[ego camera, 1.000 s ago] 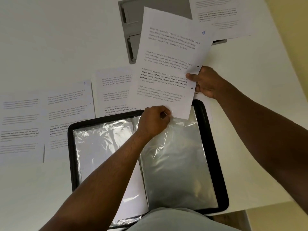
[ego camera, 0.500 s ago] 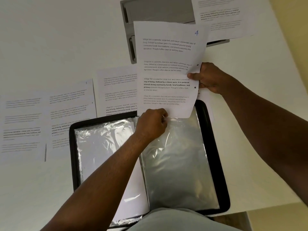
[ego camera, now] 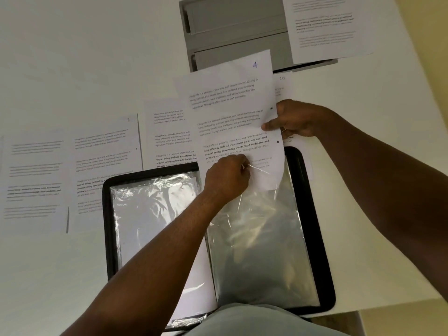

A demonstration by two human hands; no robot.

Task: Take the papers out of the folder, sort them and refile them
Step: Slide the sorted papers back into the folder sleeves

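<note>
Nearest the camera, the black folder [ego camera: 317,238] lies open on the white table [ego camera: 72,69], its clear plastic sleeves catching the light on both halves. The left-hand sleeve [ego camera: 145,214] lies flat; the right-hand sleeve [ego camera: 261,251] is crumpled and lifted at its top edge.

Up at that top edge, the left hand [ego camera: 226,177] is curled tight, fingers pinching the lip of the right-hand sleeve. The sheet marked 4 [ego camera: 232,112] has its bottom end just inside that mouth, the film lying over its last lines of print, while most of the page stands clear above the folder.

On the page's right edge, the right hand [ego camera: 294,118] pinches it, thumb on the printed face, the other fingers curled behind. Two punch holes show along that edge, one above the thumb and one below.

Beyond the folder, a row of printed sheets lies flat on the table: one [ego camera: 167,134] partly under the held page, another [ego camera: 104,163] to its left, and a third [ego camera: 34,178] at the far left, too blurred to read. A sheet marked 10, I think, [ego camera: 282,80] peeks out behind the held page.

Farthest off, a grey tray [ego camera: 232,27] sits at the table's back, with one more printed sheet [ego camera: 324,27] lying over its right side.
</note>
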